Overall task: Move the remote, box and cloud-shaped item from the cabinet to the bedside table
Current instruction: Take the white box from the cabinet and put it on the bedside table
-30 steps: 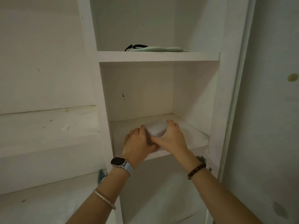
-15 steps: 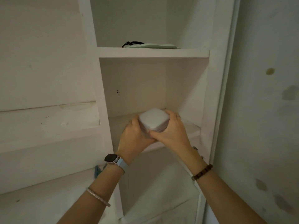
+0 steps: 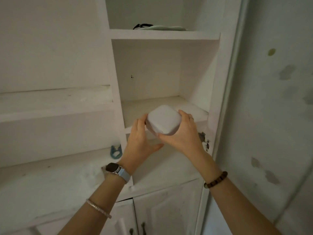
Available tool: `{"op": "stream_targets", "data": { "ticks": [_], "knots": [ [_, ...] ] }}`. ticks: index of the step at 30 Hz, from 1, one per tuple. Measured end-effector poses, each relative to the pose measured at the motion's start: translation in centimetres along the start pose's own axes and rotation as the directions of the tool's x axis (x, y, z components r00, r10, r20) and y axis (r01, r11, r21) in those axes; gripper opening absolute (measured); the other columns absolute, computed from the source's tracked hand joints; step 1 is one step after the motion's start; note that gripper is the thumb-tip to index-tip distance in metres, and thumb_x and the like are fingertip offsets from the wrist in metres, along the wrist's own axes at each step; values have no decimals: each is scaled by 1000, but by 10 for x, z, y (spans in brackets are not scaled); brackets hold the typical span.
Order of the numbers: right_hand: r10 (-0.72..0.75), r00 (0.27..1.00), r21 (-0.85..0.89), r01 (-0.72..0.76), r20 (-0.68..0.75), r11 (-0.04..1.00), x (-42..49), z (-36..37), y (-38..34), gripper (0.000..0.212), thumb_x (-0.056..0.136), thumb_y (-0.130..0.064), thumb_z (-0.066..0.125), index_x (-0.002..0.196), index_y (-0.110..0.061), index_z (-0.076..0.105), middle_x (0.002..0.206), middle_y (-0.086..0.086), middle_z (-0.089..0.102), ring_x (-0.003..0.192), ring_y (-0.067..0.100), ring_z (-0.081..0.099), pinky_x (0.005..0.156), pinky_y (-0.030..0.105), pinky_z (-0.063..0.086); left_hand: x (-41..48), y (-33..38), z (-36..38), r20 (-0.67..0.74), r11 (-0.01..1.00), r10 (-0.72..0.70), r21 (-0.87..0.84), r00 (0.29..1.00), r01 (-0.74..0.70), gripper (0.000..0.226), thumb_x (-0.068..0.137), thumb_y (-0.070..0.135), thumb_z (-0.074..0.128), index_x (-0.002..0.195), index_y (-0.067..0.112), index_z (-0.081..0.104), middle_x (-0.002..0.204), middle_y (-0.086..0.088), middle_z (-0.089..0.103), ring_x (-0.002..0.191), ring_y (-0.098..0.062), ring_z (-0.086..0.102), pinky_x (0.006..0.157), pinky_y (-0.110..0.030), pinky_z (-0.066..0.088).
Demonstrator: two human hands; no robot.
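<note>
A white box [image 3: 163,119] with rounded corners is held in the air just in front of the white cabinet's middle shelf [image 3: 194,109]. My right hand [image 3: 183,134] grips its right and lower side, thumb under the front corner. My left hand [image 3: 140,141] touches the box's left side with fairly straight fingers, thumb stretched out below. The remote and the cloud-shaped item are not in view.
On the upper shelf [image 3: 164,35] lies a pale green flat thing with a black strap [image 3: 143,26]. A blue clip-like object [image 3: 115,152] sits on the ledge to the left. Cabinet doors with dark handles [image 3: 143,228] are below. A stained wall [image 3: 279,99] stands on the right.
Both hands lifted the box off the middle shelf and drew it out toward me. The view has pulled back and tilted down, showing the lower doors.
</note>
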State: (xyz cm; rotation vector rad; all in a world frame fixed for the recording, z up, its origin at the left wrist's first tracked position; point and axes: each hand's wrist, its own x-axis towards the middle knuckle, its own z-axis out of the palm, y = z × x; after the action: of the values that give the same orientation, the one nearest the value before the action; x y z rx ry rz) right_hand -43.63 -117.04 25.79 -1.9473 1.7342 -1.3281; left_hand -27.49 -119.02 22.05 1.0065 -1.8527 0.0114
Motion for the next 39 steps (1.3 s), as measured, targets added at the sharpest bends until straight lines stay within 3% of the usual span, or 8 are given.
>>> {"op": "stream_targets", "data": {
  "ticks": [3, 7, 10, 14, 22, 29, 32, 39],
  "knots": [
    [-48, 997, 28, 47, 52, 999, -35, -3, 9, 110, 58, -46, 87, 146, -17, 26, 139, 2, 36, 125, 19, 41, 91, 22, 33, -45, 6, -15, 105, 996, -61, -62, 993, 68, 97, 62, 9, 86, 141, 6, 31, 129, -8, 49, 115, -11, 47, 103, -14, 35],
    [-117, 978, 117, 98, 173, 988, -94, 3, 19, 105, 55, -40, 89, 140, -21, 32, 129, -2, 38, 110, 8, 40, 89, 20, 32, -116, 26, -32, 89, 903, -353, -227, 931, 364, 54, 81, -5, 68, 128, 13, 50, 116, 3, 62, 107, -3, 60, 99, -23, 46],
    [-169, 951, 156, 132, 259, 979, -139, 13, 26, 110, 54, -39, 89, 144, -19, 29, 134, -1, 36, 111, 6, 39, 91, 21, 35, -172, 46, -46, 132, 655, -625, -447, 770, 609, 30, 92, -2, 54, 113, 16, 63, 105, 1, 71, 101, -8, 66, 92, -27, 51],
    [-247, 877, 205, 175, 411, 963, -196, 33, 32, 111, 56, -40, 89, 145, -21, 25, 134, -2, 34, 111, 0, 36, 89, 20, 36, -249, 68, -67, 195, 316, -821, -626, 536, 713, 27, 100, 11, 41, 114, 11, 65, 106, -9, 73, 105, -22, 67, 95, -34, 49],
    [-310, 701, 248, 192, 643, 949, -298, 81, 17, 109, 55, -40, 89, 142, -26, 26, 130, -6, 33, 109, 2, 35, 87, 27, 43, -384, 92, -106, 153, 41, -972, -637, 179, 770, 32, 101, 19, 41, 118, 0, 60, 106, -14, 71, 103, -23, 67, 97, -36, 49],
    [-408, 515, 333, 237, 754, 913, -387, 109, -29, 111, 54, -46, 88, 143, -21, 26, 128, -6, 33, 107, 4, 40, 83, 23, 42, -478, 140, -163, 27, -12, -1000, -690, 10, 724, 30, 101, 16, 39, 98, 10, 69, 96, -5, 75, 97, -19, 69, 90, -32, 50],
    [-460, 420, 376, 271, 782, 886, -432, 121, -56, 111, 53, -38, 90, 142, -17, 29, 128, -2, 35, 110, 10, 44, 84, 23, 42, -522, 164, -194, -42, -20, -996, -736, -75, 676, 30, 100, 14, 41, 93, 11, 69, 94, -6, 75, 97, -21, 69, 92, -34, 49],
    [-570, 256, 487, 323, 780, 811, -564, 133, -138, 108, 48, -43, 89, 138, -19, 34, 124, -3, 38, 107, 9, 45, 89, 28, 44, -631, 237, -287, -157, -6, -961, -812, -228, 583, 27, 99, 4, 37, 107, -2, 62, 102, -17, 68, 96, -23, 65, 97, -35, 48]
  ]
}}
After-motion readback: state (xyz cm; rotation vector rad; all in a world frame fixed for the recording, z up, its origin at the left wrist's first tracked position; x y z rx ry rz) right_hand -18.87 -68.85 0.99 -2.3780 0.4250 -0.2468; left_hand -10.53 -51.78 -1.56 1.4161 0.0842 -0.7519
